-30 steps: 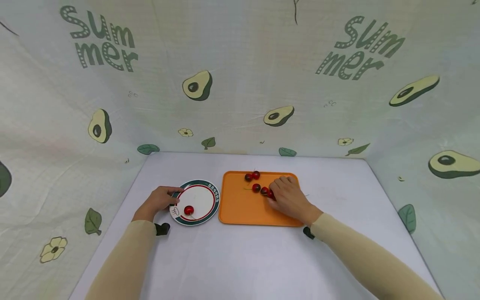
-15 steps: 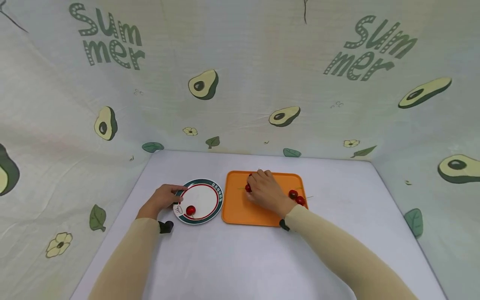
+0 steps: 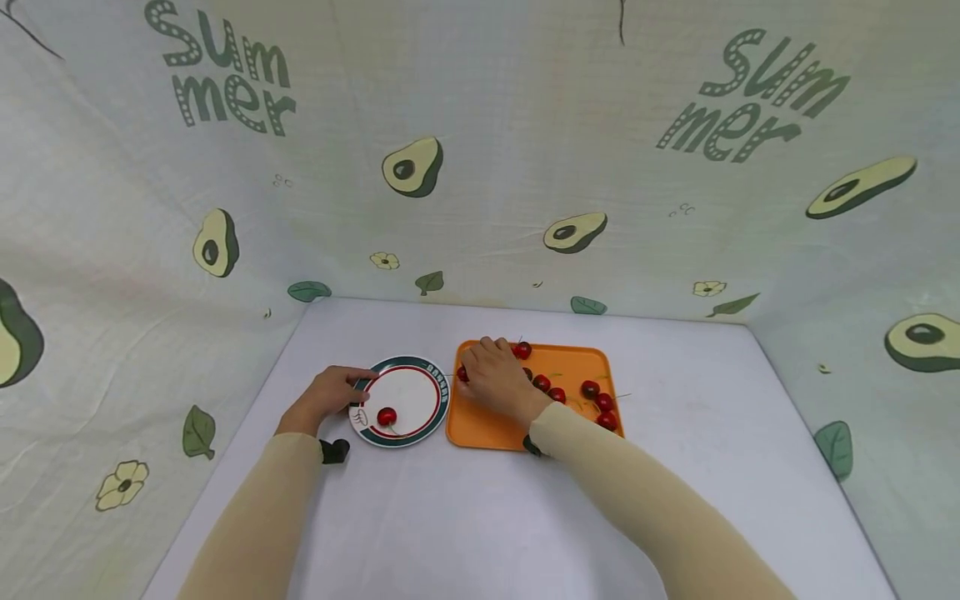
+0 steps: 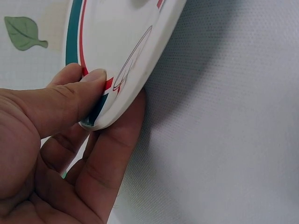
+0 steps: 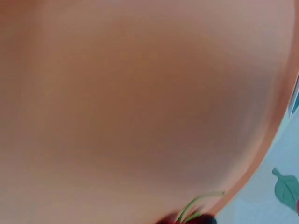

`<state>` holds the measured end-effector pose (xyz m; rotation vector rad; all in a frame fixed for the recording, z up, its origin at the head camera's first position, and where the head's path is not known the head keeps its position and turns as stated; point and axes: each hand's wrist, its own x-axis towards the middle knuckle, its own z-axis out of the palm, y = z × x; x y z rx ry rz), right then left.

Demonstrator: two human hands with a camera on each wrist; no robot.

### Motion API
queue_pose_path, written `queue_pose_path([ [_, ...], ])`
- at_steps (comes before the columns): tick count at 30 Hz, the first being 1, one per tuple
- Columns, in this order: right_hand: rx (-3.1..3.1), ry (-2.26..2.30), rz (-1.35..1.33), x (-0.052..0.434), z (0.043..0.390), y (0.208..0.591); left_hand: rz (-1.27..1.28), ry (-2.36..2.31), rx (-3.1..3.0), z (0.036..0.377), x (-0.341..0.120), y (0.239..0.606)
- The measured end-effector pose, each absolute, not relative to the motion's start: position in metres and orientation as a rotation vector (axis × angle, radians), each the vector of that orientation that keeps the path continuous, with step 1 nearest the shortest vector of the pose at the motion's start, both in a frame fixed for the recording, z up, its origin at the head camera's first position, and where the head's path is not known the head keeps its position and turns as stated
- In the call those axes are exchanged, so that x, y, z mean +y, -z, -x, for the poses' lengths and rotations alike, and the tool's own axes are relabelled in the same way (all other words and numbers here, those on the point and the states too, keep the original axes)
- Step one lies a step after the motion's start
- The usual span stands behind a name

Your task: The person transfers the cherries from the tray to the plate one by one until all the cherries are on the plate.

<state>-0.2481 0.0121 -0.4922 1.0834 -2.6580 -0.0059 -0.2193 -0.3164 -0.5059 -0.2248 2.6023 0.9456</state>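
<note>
My left hand [image 3: 327,398] pinches the near-left rim of a white plate [image 3: 412,400] with a green and red border. In the left wrist view the thumb [image 4: 77,95] lies on top of the plate and fingers are beneath it. One red cherry [image 3: 386,417] with a stem rests on the plate. My right hand [image 3: 497,377] is over the left side of an orange tray [image 3: 480,432], holding a cherry [image 3: 462,374] at its fingertips. A blurred brownish surface fills most of the right wrist view, with dark cherries [image 5: 201,219] and green stems at its bottom edge.
Several loose cherries [image 3: 590,389] are scattered over the right and middle of the tray. Others lie behind the right hand, near the tray's back rim, including a cherry [image 3: 522,350]. A white table [image 3: 450,517] meets a printed cloth [image 3: 480,267] behind.
My right hand has moved left across the tray, from its right side to its left edge, carrying a cherry lately. More cherries show behind it. The left hand keeps its grip on the plate.
</note>
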Motion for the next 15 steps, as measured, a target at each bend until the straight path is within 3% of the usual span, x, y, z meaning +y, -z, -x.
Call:
queue_pose_path([
  [15,-2.714,0.024,-1.134,-0.029,0.244,0.505,0.213,-0.892,2.626,0.223,-0.316,0.502],
])
